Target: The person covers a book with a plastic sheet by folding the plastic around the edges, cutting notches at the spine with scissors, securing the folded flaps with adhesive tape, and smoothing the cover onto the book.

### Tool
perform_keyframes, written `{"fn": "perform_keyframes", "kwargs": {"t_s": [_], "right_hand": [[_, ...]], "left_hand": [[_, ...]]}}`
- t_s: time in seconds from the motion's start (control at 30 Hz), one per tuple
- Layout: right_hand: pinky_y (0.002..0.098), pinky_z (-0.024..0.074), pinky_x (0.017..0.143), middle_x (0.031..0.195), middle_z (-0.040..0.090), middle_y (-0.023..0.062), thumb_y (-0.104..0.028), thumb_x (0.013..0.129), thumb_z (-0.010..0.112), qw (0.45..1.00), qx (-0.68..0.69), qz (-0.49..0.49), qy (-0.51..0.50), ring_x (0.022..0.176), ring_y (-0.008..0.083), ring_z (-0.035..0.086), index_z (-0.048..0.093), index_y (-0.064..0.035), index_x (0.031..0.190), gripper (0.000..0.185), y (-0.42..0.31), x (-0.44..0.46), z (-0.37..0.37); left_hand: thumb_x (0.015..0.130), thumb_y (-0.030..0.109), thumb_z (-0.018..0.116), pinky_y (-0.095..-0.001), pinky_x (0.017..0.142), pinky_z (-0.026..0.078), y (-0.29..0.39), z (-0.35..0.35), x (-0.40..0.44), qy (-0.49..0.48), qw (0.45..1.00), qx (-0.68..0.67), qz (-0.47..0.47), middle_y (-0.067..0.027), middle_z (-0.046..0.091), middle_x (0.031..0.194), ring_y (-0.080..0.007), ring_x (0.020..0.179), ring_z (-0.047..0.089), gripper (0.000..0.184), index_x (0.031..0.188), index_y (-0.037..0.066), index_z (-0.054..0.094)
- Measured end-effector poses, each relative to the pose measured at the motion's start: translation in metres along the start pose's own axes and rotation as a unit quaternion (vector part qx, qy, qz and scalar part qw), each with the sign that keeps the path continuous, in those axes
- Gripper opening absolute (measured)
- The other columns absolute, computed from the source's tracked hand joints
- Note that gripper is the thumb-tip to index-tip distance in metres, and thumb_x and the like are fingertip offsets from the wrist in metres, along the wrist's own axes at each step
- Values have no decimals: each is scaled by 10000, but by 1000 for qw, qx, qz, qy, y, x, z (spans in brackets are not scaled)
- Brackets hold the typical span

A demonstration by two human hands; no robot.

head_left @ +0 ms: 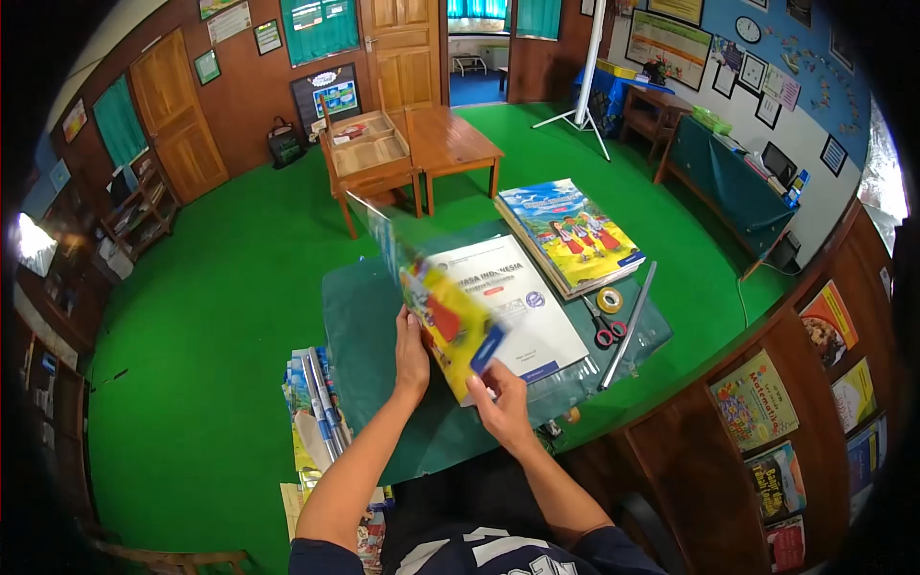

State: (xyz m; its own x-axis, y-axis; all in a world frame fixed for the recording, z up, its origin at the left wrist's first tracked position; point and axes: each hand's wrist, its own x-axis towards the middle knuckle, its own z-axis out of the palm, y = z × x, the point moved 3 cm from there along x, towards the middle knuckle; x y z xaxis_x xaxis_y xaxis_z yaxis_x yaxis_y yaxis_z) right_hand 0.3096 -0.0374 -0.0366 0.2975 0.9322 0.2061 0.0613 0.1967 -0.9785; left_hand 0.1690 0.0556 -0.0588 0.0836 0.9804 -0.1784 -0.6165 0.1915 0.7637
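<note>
A textbook [513,297] lies on the green-covered table, its white title page reading "Bahasa Indonesia". Its colourful front cover [446,321] stands lifted at the left and is a little blurred. My left hand [412,356] is closed at the cover's outer side, fingers partly hidden behind it. With thumb and fingers my right hand [501,401] pinches the cover's lower corner. Beyond the open book sits a stack of textbooks [575,230] with a bright illustrated cover. Scissors [609,333], a roll of tape [609,300] and a long silver tube [630,326] lie to the right.
The green table [374,316] stands before me on green carpet. More books and rolls [321,402] sit low at its left side. Wooden desks [455,144] are ahead. A wooden book rack [690,470] is close at my right, and a white tripod stand [582,115] is farther off.
</note>
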Motion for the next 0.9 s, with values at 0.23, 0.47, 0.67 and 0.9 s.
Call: {"fn": "perform_keyframes", "kwargs": {"t_s": [0.23,0.47,0.67,0.9], "right_hand": [[461,311,988,1329,544,162,-304,982,417,902,-334,-205,-183,1151,318,506,527,2,1271,436,16,72,4],[470,281,1031,1456,442,162,-371,1010,339,838,-447,-197,-245,1259,331,471,397,-35,1428,539,27,48,50],[448,290,1038,1464,429,165,-410,1020,318,855,-356,-199,-320,1244,340,477,361,-44,1459,573,12,23,77],[417,321,1053,1487,409,126,-439,1010,355,936,49,147,-317,1259,305,468,322,-80,1493,603,26,59,66]], "left_hand": [[993,572,191,-528,1163,211,-22,-12,10,-63,986,-129,-83,-107,246,1570,-323,1423,272,674,1536,174,202],[981,599,165,-523,1176,179,-23,-47,6,-257,927,-271,-27,-97,227,1582,-319,1433,263,697,1544,187,179],[1003,553,167,-499,1182,192,0,-125,-18,-386,898,-209,27,-108,250,1571,-306,1430,278,652,1543,188,175],[1026,414,301,-476,1150,256,-30,-168,12,-129,989,38,58,-142,336,1524,-317,1385,345,563,1502,114,281]]}}
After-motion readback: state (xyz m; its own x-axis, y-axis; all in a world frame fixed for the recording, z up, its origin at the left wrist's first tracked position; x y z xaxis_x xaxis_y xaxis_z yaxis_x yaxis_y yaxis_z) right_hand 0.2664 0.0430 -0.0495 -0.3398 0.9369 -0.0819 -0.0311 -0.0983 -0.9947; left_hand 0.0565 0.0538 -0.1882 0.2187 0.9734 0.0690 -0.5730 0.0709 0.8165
